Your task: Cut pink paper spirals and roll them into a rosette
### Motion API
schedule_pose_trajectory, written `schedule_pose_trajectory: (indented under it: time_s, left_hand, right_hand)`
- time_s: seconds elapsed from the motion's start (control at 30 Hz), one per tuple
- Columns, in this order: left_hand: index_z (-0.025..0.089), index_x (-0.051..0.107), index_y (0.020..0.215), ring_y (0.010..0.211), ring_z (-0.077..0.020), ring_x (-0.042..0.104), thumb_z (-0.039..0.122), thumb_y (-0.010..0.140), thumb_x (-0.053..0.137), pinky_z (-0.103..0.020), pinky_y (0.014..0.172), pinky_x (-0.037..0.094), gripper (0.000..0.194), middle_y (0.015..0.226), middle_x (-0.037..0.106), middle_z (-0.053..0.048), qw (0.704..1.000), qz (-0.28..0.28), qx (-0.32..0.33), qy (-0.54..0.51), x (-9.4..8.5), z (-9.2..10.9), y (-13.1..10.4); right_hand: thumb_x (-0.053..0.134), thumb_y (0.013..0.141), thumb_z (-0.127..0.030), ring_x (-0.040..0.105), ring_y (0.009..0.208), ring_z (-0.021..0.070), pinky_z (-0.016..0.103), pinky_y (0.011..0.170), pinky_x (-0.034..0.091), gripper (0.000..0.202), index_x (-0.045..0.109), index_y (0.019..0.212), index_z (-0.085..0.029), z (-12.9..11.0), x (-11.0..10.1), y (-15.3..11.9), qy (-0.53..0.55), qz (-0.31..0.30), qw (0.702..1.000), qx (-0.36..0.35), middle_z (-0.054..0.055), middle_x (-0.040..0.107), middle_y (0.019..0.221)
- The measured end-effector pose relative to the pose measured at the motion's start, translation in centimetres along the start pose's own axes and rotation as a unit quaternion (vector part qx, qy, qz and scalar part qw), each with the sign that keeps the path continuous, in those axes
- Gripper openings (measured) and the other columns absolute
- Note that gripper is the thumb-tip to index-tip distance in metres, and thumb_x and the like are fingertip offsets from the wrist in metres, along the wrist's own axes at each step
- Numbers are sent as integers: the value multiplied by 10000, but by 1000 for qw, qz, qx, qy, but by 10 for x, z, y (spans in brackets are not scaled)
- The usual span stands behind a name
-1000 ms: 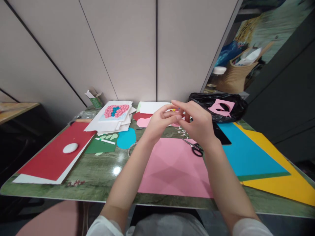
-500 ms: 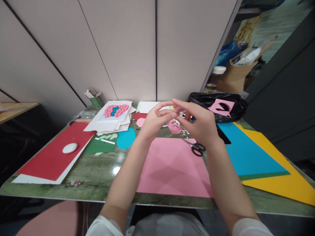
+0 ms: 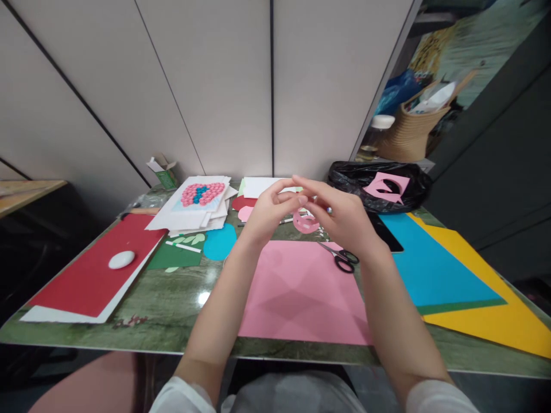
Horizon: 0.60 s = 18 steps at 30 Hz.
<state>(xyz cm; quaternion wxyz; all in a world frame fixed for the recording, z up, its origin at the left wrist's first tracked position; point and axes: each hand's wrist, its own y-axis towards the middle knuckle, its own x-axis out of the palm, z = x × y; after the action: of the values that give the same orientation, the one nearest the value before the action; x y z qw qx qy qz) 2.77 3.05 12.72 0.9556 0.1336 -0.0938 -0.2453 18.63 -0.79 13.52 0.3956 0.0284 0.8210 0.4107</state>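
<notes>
Over the far part of the pink sheet (image 3: pixel 301 292), my left hand (image 3: pixel 275 209) and my right hand (image 3: pixel 340 212) meet at their fingertips. Both hands have bent fingers drawn together. Whatever may lie between the fingertips is too small or hidden to make out. Black-handled scissors (image 3: pixel 342 258) rest on the sheet's right edge, just below my right hand. Behind the fingers lies a pink paper ring (image 3: pixel 306 222), partly covered by my right hand.
On the left are a red sheet (image 3: pixel 86 281) bearing a white oval object (image 3: pixel 121 260), and a stack with a pink-and-blue picture (image 3: pixel 202 195). Blue sheets (image 3: pixel 439 264) and yellow sheets (image 3: pixel 516 321) lie right. A black bag (image 3: pixel 344 175) holds a pink paper offcut (image 3: pixel 387 186).
My right hand has shifted slightly left and its fingers lie closer over the left fingertips. My left hand stays nearly in place. The items on the table have not moved.
</notes>
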Motion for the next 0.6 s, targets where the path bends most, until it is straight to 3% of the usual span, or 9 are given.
schedule_pose_trajectory:
  time_s: [0.27,0.43,0.6]
  left_hand:
    - [216,585,1089,740,-162,641,363,757,693,-255,620,472,379,856,682,-44,1000,-20,-21,2,3,2,-2]
    - [199,573,1093,716,-138,621,303,758,696,-293,722,487,371,810,654,-26,998,-53,-18,-36,6,1,-2]
    - [196,572,1081,759,-151,628,285,743,710,-289,739,471,376,816,663,-31,998,-50,-16,-36,7,-1,-2]
  right_hand:
    - [563,820,-146,516,558,86,244,604,478,462,567,1255,-304,0,1,1,-13,75,997,-5,-6,695,982]
    - [543,795,-76,518,603,105,243,608,460,455,603,1202,-269,-2,2,2,-13,79,996,-37,-12,619,783]
    - [536,780,-56,522,616,115,252,607,452,471,603,1194,-272,-2,3,4,-25,74,996,-40,-11,601,767]
